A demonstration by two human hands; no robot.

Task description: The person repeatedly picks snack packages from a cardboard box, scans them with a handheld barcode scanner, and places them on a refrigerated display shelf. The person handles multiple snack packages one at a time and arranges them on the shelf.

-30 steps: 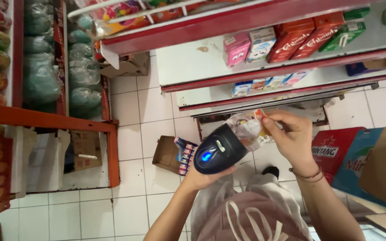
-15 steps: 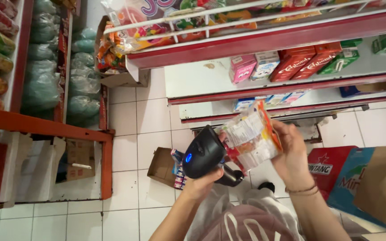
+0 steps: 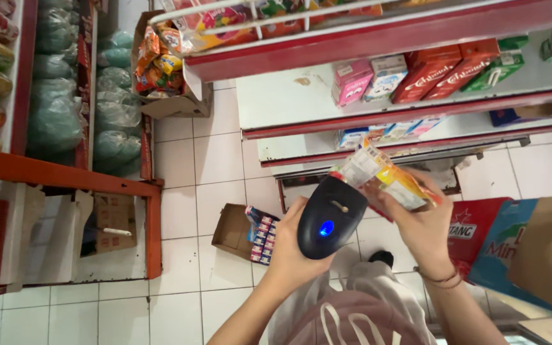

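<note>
My left hand [image 3: 294, 252] grips a black handheld barcode scanner [image 3: 331, 217] with a blue light glowing on its back. Its nose points up at a small snack packet [image 3: 384, 179], white, yellow and orange, which my right hand [image 3: 420, 225] holds from the right side. Scanner tip and packet almost touch, above the white tiled floor [image 3: 186, 191]. A thin bracelet sits on my right wrist.
A red-edged shelf unit [image 3: 416, 102] ahead holds pink, red and green cartons. A red rack [image 3: 65, 172] with green bagged goods stands at left. An open cardboard box [image 3: 241, 233] of small packs lies on the floor; a brown box [image 3: 547, 249] and coloured cartons sit at right.
The view has tilted and the shelves have shifted upward. The packet has turned in my right hand, its white end now against the scanner's nose.
</note>
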